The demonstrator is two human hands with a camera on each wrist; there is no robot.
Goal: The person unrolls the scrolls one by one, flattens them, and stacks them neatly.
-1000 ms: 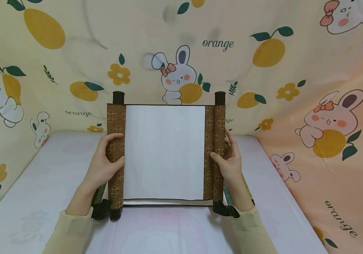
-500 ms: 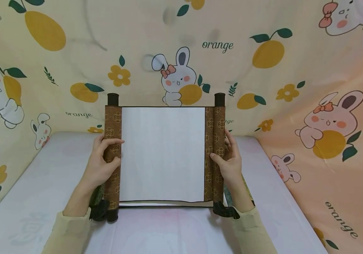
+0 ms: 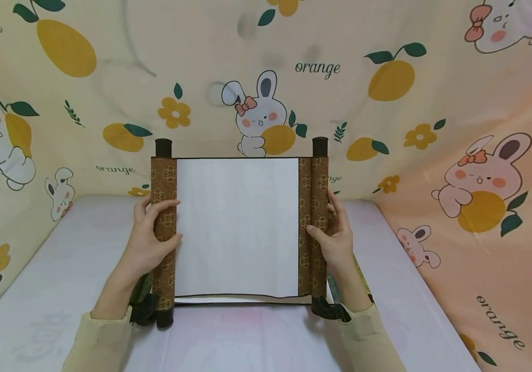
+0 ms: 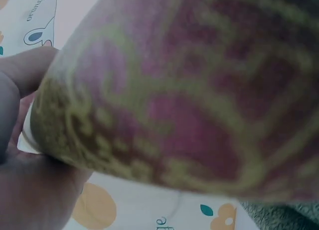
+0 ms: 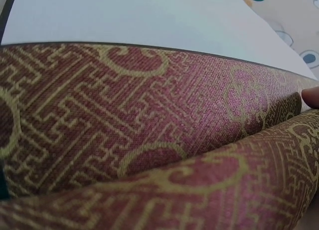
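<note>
A partly unrolled scroll (image 3: 238,227) with a white paper middle stands up in front of me in the head view. Its two ends are brown brocade rolls with gold motifs and black rod caps. My left hand (image 3: 146,240) grips the left roll (image 3: 165,274), thumb and index finger on its front. On the other side my right hand (image 3: 337,240) holds the right roll (image 3: 320,181), the thumb in front and the fingers partly hidden behind. Brocade (image 4: 174,110) fills most of the left wrist view. The right wrist view shows a flat brocade strip (image 5: 99,95) beside the roll.
The scroll is over a pale table (image 3: 233,341). Black wrist straps (image 3: 331,310) sit beneath both forearms near the rolls' lower ends. Behind and on the sides hangs a cloth (image 3: 228,46) printed with rabbits and oranges.
My left hand has moved a little left with the left roll, so the white sheet shows wider, and its fingers have shifted on the roll. The right hand holds nearly still.
</note>
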